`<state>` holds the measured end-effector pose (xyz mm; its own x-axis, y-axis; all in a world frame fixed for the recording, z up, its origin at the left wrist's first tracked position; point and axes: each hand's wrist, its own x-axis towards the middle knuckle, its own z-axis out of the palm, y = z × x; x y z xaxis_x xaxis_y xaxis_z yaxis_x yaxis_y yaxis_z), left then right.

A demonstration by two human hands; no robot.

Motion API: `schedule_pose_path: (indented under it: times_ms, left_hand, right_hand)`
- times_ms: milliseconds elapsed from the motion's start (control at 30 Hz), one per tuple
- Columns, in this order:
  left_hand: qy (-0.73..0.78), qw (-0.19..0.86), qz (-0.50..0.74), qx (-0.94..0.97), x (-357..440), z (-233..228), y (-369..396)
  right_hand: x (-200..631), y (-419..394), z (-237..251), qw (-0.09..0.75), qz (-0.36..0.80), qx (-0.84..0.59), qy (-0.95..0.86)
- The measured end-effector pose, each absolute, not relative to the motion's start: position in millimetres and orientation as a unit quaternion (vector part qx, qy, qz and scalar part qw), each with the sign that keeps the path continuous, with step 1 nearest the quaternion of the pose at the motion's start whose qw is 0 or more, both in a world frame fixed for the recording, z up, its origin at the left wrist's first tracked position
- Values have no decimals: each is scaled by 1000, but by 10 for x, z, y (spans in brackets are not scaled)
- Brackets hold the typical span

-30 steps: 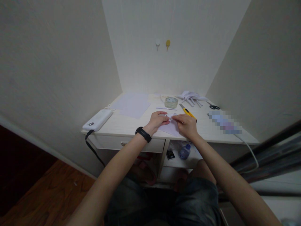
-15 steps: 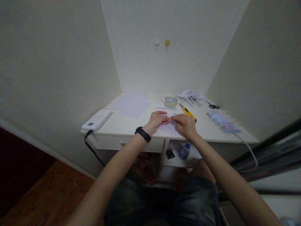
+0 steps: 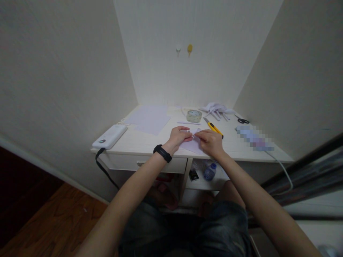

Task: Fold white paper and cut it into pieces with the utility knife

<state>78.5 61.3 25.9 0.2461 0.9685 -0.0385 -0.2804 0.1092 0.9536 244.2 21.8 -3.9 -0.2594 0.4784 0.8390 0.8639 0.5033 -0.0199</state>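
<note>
Near the desk's front edge, my left hand (image 3: 179, 137) and my right hand (image 3: 211, 141) meet over a pale sheet of paper (image 3: 191, 145). Fingers of both hands are pinched on a small piece of the paper, which looks folded or raised between them. The exact fold is too small to make out. Just beyond my right hand lies a yellow utility knife (image 3: 213, 127), its blade pointing away. A thin rolled paper stick (image 3: 189, 123) and a roll of clear tape (image 3: 194, 116) lie past my fingertips.
Flat paper sheets (image 3: 154, 119) cover the back left of the desk (image 3: 139, 144). A white power bank (image 3: 109, 136) with a black cable stands at the left edge. Folded paper pieces (image 3: 216, 110), black scissors (image 3: 243, 121) and a blurred phone (image 3: 254, 138) are on the right. Below sits a bottle (image 3: 209, 172).
Both hands stay pinched at the same spot on the paper, with only a very slight shift of the fingers. The camera view has moved a little.
</note>
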Motion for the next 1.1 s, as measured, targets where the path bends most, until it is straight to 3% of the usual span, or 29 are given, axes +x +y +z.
schedule_pose_path:
  times_ms: [1100]
  left_hand:
    - [341, 626, 497, 496, 784, 157, 621]
  right_hand:
    - [2442, 211, -50, 383, -213, -469, -766]
